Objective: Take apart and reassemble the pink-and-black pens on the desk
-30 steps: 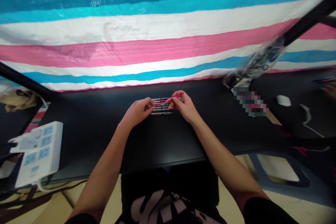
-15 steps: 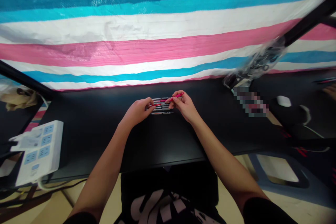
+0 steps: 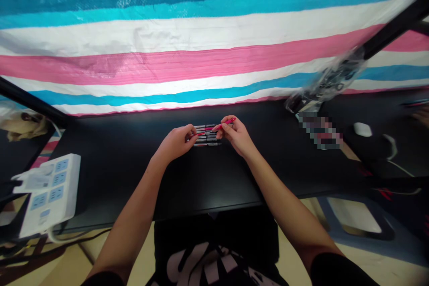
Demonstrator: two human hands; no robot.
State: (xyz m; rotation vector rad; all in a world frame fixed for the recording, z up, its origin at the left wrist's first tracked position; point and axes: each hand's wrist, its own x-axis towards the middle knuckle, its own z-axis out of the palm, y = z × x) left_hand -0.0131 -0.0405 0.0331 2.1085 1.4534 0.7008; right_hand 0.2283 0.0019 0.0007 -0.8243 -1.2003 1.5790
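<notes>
My right hand (image 3: 235, 133) is closed in a pinch around a red pen (image 3: 229, 122), held at a slant above the right end of a row of pens. Its lower end points left, towards my other hand. My left hand (image 3: 179, 142) has thumb and fingers pinched together at the row's left end, with a slim red pen part (image 3: 201, 134) showing at the fingertips; the rest of it is hidden. Between the hands several pens (image 3: 209, 144) with clear and dark barrels lie side by side on the black table (image 3: 208, 178).
A white power strip (image 3: 69, 192) with plugs and a cable lies at the table's left. To the right are a plastic-wrapped item (image 3: 331, 80), a pixelated object (image 3: 320, 130) and a white mouse (image 3: 362, 129). A striped plastic sheet (image 3: 201, 65) hangs behind the table.
Both hands stay almost in place with the same grips. The red pen in my right hand has shifted only very slightly.
</notes>
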